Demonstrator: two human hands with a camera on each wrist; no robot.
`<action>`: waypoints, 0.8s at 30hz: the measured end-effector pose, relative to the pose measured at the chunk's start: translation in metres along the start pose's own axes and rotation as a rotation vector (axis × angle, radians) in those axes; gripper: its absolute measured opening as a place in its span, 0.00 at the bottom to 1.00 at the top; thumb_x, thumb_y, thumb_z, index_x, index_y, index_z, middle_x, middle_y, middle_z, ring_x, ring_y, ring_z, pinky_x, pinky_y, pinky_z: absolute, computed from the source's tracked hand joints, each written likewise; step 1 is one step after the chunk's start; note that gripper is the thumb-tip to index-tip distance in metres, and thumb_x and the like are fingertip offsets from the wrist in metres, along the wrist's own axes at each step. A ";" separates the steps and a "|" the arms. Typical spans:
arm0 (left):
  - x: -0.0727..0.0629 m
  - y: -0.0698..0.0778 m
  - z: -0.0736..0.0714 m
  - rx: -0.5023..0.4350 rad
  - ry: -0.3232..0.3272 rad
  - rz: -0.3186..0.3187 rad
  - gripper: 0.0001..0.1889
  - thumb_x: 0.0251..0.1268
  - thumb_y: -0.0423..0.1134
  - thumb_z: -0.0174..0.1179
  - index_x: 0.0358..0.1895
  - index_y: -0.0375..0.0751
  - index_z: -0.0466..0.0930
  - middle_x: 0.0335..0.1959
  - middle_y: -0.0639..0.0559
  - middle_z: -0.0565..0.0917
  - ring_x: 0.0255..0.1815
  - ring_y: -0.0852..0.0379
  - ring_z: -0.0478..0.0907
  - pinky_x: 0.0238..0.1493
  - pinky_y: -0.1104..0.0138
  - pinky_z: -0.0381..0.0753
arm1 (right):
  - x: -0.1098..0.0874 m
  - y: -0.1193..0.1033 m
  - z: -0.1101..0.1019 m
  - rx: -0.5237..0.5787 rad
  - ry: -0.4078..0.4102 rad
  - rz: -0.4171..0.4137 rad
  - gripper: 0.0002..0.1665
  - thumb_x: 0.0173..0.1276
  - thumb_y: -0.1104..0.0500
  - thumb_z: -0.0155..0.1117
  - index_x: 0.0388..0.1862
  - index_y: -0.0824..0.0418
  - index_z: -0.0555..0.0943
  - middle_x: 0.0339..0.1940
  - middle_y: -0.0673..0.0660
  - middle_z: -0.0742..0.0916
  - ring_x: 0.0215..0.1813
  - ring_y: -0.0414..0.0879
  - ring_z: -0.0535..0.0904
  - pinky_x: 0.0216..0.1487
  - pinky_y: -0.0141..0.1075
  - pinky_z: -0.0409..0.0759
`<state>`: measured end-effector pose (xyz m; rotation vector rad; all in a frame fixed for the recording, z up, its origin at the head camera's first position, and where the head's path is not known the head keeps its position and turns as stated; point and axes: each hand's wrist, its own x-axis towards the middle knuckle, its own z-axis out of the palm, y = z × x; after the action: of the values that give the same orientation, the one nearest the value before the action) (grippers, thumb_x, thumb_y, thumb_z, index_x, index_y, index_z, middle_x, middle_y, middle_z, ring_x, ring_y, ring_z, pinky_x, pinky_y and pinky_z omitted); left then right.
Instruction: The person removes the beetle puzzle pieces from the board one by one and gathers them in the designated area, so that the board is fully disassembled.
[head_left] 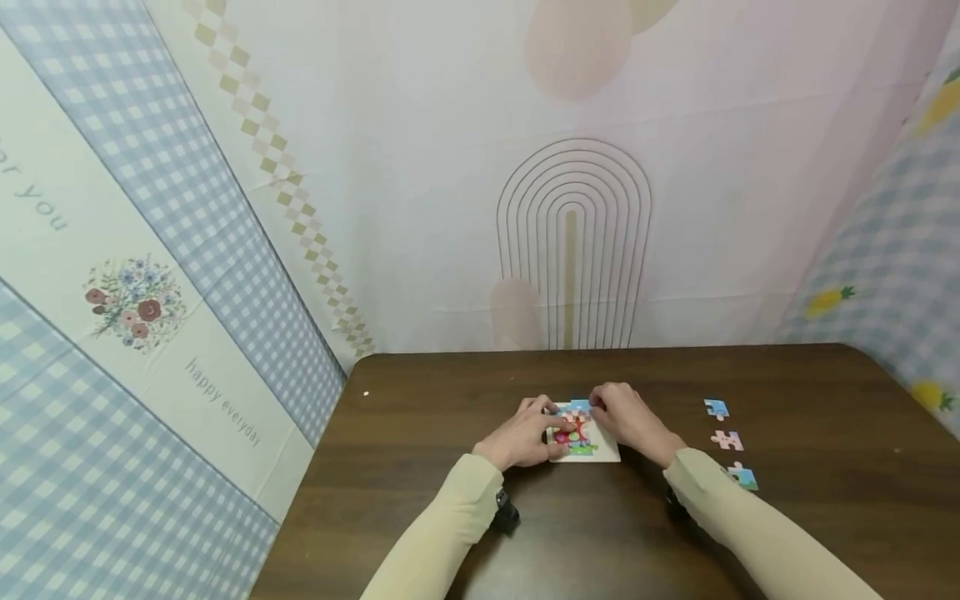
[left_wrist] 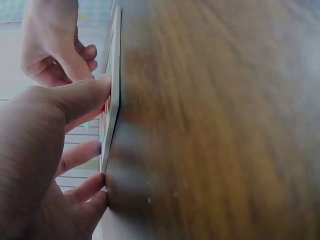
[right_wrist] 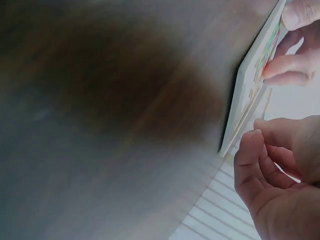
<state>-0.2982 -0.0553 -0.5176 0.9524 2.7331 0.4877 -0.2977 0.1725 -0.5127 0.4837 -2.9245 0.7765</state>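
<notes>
Left hand (head_left: 525,439): I'm resting spread fingers on the puzzle board (head_left: 606,450), probably steadying it.
Right hand (head_left: 628,419): I'm holding fingers curled by its far corner; can't tell if they're pinching anything.
Loose pieces (head_left: 731,441): lying right of those fingers, presumably for reach.

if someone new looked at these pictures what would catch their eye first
Probably the small, colourful puzzle board on the dark table, with the left hand on its left side and the right hand at its upper right. Next might come the three loose pieces, lined up farther right on the table. The flower print at the left of the head view also stands out.
</notes>
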 end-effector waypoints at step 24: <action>-0.001 -0.003 0.006 -0.031 0.021 0.013 0.22 0.78 0.51 0.68 0.71 0.61 0.85 0.74 0.54 0.74 0.82 0.49 0.63 0.77 0.55 0.76 | -0.044 0.080 -0.049 -0.044 0.040 0.136 0.07 0.74 0.69 0.70 0.46 0.73 0.88 0.41 0.67 0.90 0.37 0.51 0.79 0.43 0.49 0.86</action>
<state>-0.2976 -0.0571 -0.5240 0.9638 2.7310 0.5432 -0.2820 0.2747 -0.5145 0.2655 -2.9549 0.7255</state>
